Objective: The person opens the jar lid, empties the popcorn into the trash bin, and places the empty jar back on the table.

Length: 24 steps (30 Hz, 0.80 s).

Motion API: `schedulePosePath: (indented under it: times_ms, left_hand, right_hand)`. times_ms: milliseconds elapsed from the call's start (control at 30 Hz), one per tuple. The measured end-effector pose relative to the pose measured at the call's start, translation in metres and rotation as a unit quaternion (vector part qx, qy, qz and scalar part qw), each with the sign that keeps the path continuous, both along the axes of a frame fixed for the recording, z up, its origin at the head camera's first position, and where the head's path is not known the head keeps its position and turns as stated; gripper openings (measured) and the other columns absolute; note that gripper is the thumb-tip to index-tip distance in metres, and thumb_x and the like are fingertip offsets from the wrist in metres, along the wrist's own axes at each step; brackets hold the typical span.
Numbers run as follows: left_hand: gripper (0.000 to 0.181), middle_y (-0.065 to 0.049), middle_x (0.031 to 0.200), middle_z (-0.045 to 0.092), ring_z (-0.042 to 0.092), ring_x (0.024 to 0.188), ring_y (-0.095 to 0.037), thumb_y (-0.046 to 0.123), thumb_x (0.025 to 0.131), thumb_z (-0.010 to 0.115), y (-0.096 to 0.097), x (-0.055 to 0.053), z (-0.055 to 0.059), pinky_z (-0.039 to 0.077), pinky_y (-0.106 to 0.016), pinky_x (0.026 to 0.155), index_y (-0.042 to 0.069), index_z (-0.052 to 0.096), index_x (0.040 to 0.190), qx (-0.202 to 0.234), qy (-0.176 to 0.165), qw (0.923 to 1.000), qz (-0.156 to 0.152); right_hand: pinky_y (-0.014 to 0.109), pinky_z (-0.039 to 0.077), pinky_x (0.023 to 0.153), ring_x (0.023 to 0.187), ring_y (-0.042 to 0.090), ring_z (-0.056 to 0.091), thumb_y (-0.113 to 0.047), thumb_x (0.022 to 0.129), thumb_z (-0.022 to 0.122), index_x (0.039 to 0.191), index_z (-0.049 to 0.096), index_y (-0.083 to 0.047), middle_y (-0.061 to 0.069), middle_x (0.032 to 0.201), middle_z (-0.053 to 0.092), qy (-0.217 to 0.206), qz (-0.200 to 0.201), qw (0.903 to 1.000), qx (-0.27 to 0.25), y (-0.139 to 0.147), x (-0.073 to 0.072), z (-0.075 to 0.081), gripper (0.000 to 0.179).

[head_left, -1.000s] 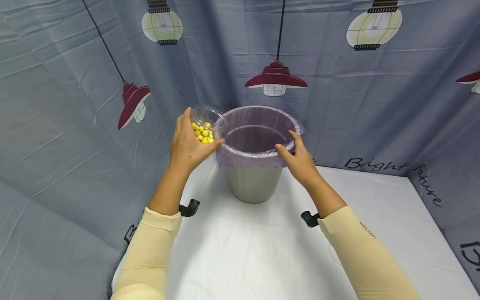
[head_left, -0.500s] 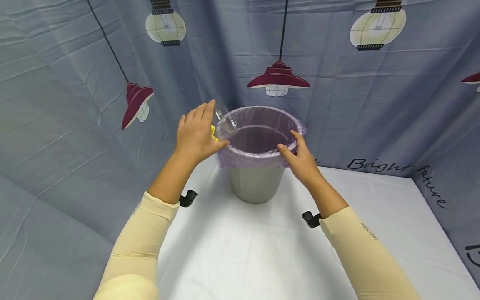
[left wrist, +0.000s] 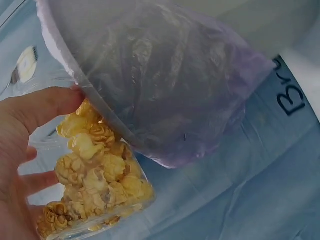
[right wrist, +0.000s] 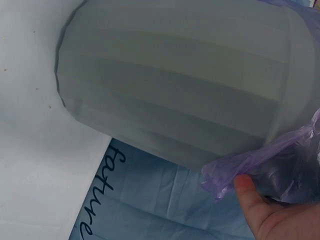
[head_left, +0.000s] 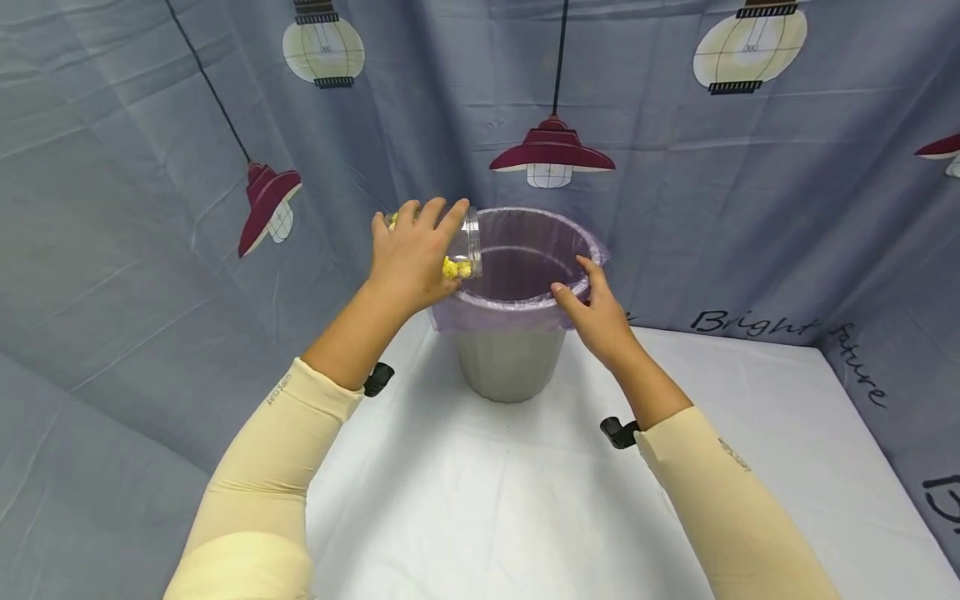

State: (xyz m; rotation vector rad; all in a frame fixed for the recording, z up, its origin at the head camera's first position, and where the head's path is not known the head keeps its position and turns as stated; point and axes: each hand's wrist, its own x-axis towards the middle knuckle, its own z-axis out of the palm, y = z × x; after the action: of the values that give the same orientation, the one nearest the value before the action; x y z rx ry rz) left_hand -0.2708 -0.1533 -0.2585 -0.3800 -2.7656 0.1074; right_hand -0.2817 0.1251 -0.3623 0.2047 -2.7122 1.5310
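Apparently, pouring was the step in hand: the left hand (head_left: pixel 412 254), fingers spread and curled round a clear jar (head_left: pixel 472 237), held it tipped on its side above the left edge of the bin (head_left: pixel 510 367), its mouth turned towards the opening. Yellow popcorn (left wrist: pixel 100 165) lay heaped along the jar's lower wall, a few pieces close to the mouth; none was seen falling (whether the jar touched the rim, I could not tell). Across the opening, the right hand (head_left: pixel 596 317) gripped the rim over the purple liner (head_left: pixel 495 318), thumb and forefinger set apart, the other fingers mostly hidden. In my judgement the next move called for a steeper tilt, perhaps a light shake, with the bin kept steady and the jar's mouth well inside the opening.

Beneath stood a white surface (head_left: pixel 480 500), lightly creased and softly shadowed, with small dark specks (right wrist: pixel 50 106) that showed in the right wrist view. Grey-blue curtains (head_left: pixel 675 208) closed off the back and sides, printed with dark red lamps (head_left: pixel 551 150), pale lanterns (head_left: pixel 324 50) and black lettering (head_left: pixel 750 325). Pale yellow sleeves (head_left: pixel 262 467) covered both forearms, and a black wrist mount (head_left: pixel 621 432) jutted out near the right cuff.
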Motion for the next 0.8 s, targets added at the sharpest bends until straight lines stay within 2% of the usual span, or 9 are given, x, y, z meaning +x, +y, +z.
schedulePosePath:
  times_ms: [200,433,667,800]
  left_hand:
    - [0.11,-0.007,0.158,0.032,0.029,0.142,-0.039,0.043,0.073,0.085,0.011,-0.006,0.01,0.022,-0.076,0.106,0.031,0.018,0.159,-0.072,-0.013,0.9971,-0.023]
    - [0.107,-0.008,0.157,0.032,0.026,0.144,-0.039,0.033,0.074,0.086,0.019,-0.01,0.019,0.018,-0.075,0.109,0.032,0.021,0.158,-0.111,-0.009,0.993,-0.039]
    - [0.11,-0.01,0.162,0.024,0.013,0.15,-0.04,0.02,0.076,0.085,0.023,-0.011,0.019,0.003,-0.076,0.111,0.035,0.015,0.159,-0.142,-0.016,0.9888,-0.044]
    - [0.11,-0.011,0.163,0.022,0.006,0.152,-0.041,0.017,0.078,0.084,0.027,-0.013,0.015,-0.002,-0.078,0.108,0.037,0.014,0.159,-0.163,0.0,0.9852,-0.054]
  right_hand:
    - [0.064,0.027,0.113,0.146,0.042,0.027,-0.072,0.09,0.05,0.158,0.014,-0.039,0.015,0.162,0.025,-0.001,0.0,1.0,-0.001,0.0,-0.002,-0.002,0.084]
    - [0.065,0.027,0.113,0.146,0.042,0.027,-0.071,0.09,0.05,0.158,0.014,-0.04,0.015,0.162,0.025,0.001,0.0,1.0,-0.004,-0.001,-0.002,0.0,0.082]
    - [0.066,0.026,0.112,0.147,0.043,0.025,-0.071,0.091,0.048,0.159,0.01,-0.037,0.015,0.164,0.021,-0.002,0.013,0.9999,-0.003,0.0,-0.001,-0.001,0.085]
    - [0.069,0.026,0.111,0.146,0.046,0.024,-0.073,0.091,0.045,0.159,0.009,-0.038,0.017,0.164,0.018,-0.005,0.011,0.9999,0.006,0.0,-0.001,-0.001,0.084]
